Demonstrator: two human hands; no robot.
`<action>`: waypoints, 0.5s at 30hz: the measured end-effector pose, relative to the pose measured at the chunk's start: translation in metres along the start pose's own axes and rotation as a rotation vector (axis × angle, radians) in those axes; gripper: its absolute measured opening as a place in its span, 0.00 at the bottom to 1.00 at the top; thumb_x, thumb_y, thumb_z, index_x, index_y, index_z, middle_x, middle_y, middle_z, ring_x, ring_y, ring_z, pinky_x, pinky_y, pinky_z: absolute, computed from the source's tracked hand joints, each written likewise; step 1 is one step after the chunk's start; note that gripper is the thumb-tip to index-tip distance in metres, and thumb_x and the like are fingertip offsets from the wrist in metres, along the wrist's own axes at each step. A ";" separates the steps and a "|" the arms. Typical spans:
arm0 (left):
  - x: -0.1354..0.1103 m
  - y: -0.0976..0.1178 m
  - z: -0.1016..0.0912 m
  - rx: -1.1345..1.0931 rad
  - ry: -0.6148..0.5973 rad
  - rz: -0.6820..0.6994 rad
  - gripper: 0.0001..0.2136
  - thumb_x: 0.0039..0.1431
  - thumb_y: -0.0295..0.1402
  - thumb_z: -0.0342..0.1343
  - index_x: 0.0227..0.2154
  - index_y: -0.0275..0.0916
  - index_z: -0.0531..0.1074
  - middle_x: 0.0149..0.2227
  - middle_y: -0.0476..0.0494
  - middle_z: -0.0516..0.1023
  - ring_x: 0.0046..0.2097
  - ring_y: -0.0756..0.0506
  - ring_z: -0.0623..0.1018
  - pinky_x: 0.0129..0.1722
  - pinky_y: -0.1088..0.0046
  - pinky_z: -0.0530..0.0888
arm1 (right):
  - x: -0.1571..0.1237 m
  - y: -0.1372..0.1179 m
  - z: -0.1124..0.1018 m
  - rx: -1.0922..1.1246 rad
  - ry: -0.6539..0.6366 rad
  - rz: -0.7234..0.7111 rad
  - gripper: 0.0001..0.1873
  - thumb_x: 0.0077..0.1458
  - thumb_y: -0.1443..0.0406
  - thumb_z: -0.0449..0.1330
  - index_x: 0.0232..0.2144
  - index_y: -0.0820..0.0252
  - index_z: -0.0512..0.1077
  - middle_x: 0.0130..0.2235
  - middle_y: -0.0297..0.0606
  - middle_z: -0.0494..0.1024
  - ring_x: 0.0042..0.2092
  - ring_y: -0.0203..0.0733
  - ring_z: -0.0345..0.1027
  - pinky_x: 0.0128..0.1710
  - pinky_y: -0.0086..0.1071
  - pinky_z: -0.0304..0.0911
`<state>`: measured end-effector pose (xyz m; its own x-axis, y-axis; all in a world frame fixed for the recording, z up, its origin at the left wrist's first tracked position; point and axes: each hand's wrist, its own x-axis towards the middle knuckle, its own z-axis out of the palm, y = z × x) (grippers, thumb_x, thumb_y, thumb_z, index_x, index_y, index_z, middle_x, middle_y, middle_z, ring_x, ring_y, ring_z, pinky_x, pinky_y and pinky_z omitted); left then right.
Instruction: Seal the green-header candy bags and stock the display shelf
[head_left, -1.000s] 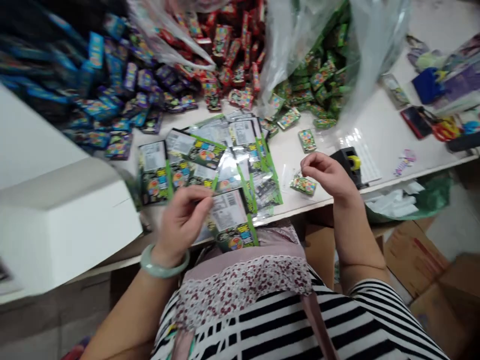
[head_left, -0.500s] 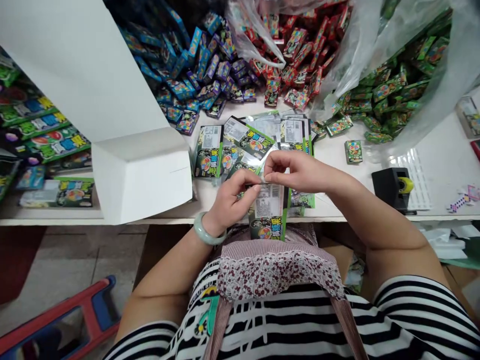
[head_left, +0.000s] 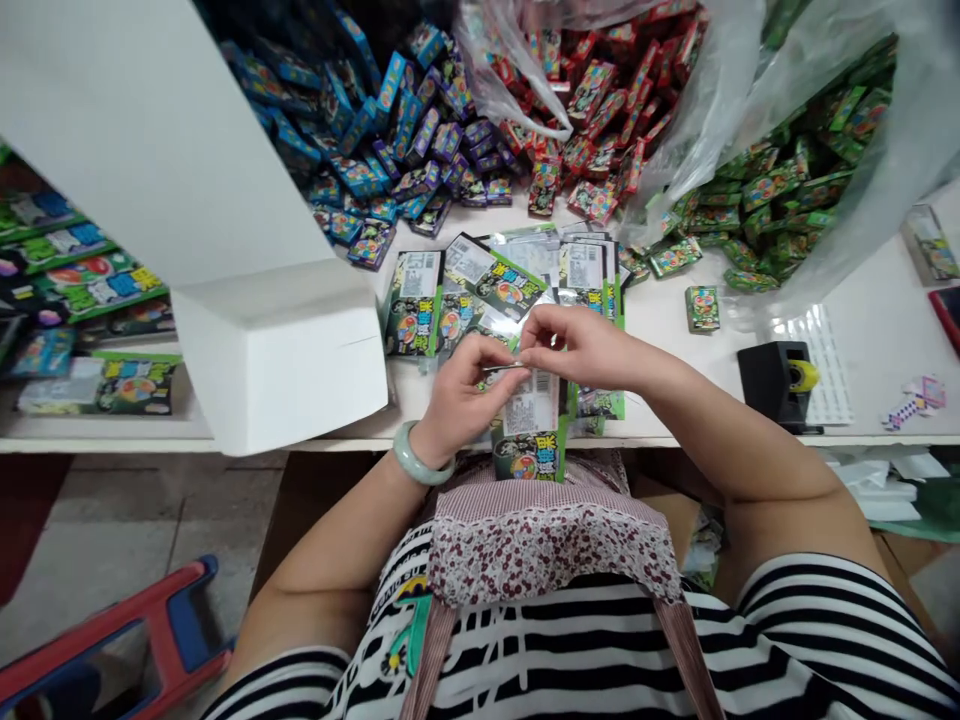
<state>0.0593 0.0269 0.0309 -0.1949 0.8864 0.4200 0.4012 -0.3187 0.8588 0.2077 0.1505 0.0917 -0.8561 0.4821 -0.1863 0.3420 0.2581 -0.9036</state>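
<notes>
A flat black-and-green printed packet (head_left: 529,455) with a white label hangs in front of my apron at the table's edge. My left hand (head_left: 472,390) is closed on its top edge, thumb on the near side. My right hand (head_left: 577,345) is closed too, thumb and forefinger pinching at the same edge beside the left fingertips. What lies exactly between the right fingertips is hidden. Just beyond my hands, more such packets (head_left: 412,300) lie overlapping in a loose pile. A jade-coloured bangle (head_left: 420,458) circles my left wrist.
Small blue boxes (head_left: 360,130), purple boxes (head_left: 446,140), red boxes (head_left: 592,95) and green boxes (head_left: 776,185) are heaped behind, partly in clear plastic bags. A white carton (head_left: 300,370) stands at left. One green box (head_left: 702,309) and a tape dispenser (head_left: 776,380) sit at right.
My right hand has shifted slightly left, its fingertips now meeting the left ones at the packet's top edge. The view has turned a little.
</notes>
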 end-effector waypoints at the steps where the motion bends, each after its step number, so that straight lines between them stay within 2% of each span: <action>1: 0.001 0.000 -0.001 0.012 0.000 -0.003 0.10 0.59 0.36 0.63 0.36 0.40 0.69 0.33 0.50 0.73 0.35 0.51 0.76 0.36 0.75 0.76 | 0.004 0.002 0.003 0.082 -0.034 0.060 0.04 0.51 0.68 0.60 0.30 0.58 0.67 0.29 0.30 0.71 0.32 0.35 0.63 0.34 0.30 0.58; 3: 0.003 0.002 -0.002 0.026 -0.036 0.001 0.12 0.58 0.36 0.64 0.41 0.40 0.70 0.37 0.49 0.75 0.37 0.50 0.77 0.38 0.73 0.77 | 0.011 0.007 0.009 0.271 -0.142 0.192 0.04 0.50 0.70 0.59 0.29 0.57 0.67 0.27 0.29 0.71 0.32 0.35 0.65 0.33 0.29 0.60; 5: 0.006 0.004 -0.005 0.045 -0.130 0.012 0.13 0.59 0.34 0.62 0.46 0.41 0.71 0.42 0.47 0.78 0.40 0.49 0.79 0.42 0.71 0.78 | 0.016 0.015 0.009 0.369 -0.218 0.278 0.04 0.50 0.70 0.57 0.28 0.57 0.68 0.25 0.28 0.72 0.29 0.36 0.66 0.31 0.29 0.62; 7: 0.008 0.004 -0.009 0.089 -0.218 0.001 0.11 0.59 0.32 0.61 0.45 0.42 0.75 0.42 0.46 0.79 0.42 0.48 0.79 0.45 0.69 0.77 | 0.014 0.029 0.000 0.359 -0.182 0.302 0.03 0.52 0.69 0.58 0.28 0.57 0.71 0.26 0.29 0.75 0.30 0.37 0.69 0.31 0.30 0.65; 8: 0.009 0.003 -0.013 0.107 -0.207 -0.031 0.10 0.59 0.32 0.61 0.44 0.42 0.76 0.41 0.46 0.80 0.42 0.47 0.79 0.45 0.68 0.77 | 0.009 0.039 -0.009 0.323 -0.118 0.305 0.03 0.53 0.68 0.59 0.30 0.57 0.72 0.29 0.31 0.78 0.32 0.38 0.71 0.34 0.31 0.67; 9: 0.009 0.002 -0.018 0.120 -0.144 -0.086 0.09 0.58 0.33 0.62 0.42 0.41 0.78 0.40 0.47 0.81 0.41 0.47 0.79 0.44 0.68 0.76 | 0.001 0.050 -0.021 0.268 -0.019 0.314 0.03 0.54 0.67 0.59 0.32 0.57 0.73 0.33 0.33 0.80 0.36 0.39 0.73 0.38 0.32 0.68; 11: 0.010 -0.003 -0.029 0.125 0.110 -0.230 0.10 0.53 0.34 0.64 0.39 0.41 0.79 0.38 0.47 0.81 0.37 0.47 0.78 0.40 0.67 0.76 | -0.021 0.079 -0.050 0.112 0.261 0.346 0.06 0.58 0.66 0.58 0.38 0.59 0.73 0.43 0.39 0.80 0.47 0.44 0.72 0.50 0.38 0.66; 12: 0.011 -0.005 -0.035 0.117 0.256 -0.300 0.12 0.49 0.35 0.66 0.39 0.41 0.80 0.37 0.47 0.81 0.36 0.47 0.77 0.41 0.65 0.75 | -0.034 0.096 -0.066 0.002 0.436 0.380 0.08 0.60 0.67 0.56 0.42 0.59 0.72 0.49 0.43 0.78 0.53 0.46 0.69 0.56 0.41 0.62; 13: 0.012 -0.007 -0.039 0.104 0.382 -0.363 0.14 0.46 0.35 0.67 0.39 0.41 0.80 0.37 0.48 0.81 0.34 0.48 0.76 0.42 0.63 0.75 | -0.047 0.113 -0.082 -0.072 0.552 0.416 0.12 0.62 0.68 0.53 0.47 0.60 0.71 0.54 0.47 0.75 0.59 0.49 0.63 0.62 0.46 0.55; 14: 0.014 -0.010 -0.042 0.086 0.481 -0.415 0.16 0.43 0.34 0.67 0.39 0.41 0.80 0.36 0.49 0.80 0.34 0.48 0.76 0.45 0.61 0.75 | -0.059 0.131 -0.096 -0.162 0.666 0.479 0.14 0.62 0.69 0.53 0.49 0.62 0.70 0.57 0.50 0.72 0.62 0.51 0.60 0.65 0.49 0.50; 15: 0.016 -0.012 -0.044 0.063 0.543 -0.460 0.18 0.40 0.34 0.67 0.39 0.41 0.80 0.36 0.49 0.80 0.35 0.48 0.75 0.49 0.58 0.74 | -0.069 0.147 -0.107 -0.342 0.784 0.587 0.15 0.61 0.69 0.56 0.51 0.63 0.69 0.57 0.52 0.71 0.62 0.53 0.60 0.65 0.49 0.51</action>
<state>0.0122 0.0305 0.0399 -0.7685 0.6284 0.1200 0.2186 0.0817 0.9724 0.3590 0.2450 0.0128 -0.0688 0.9866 -0.1481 0.8204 -0.0286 -0.5711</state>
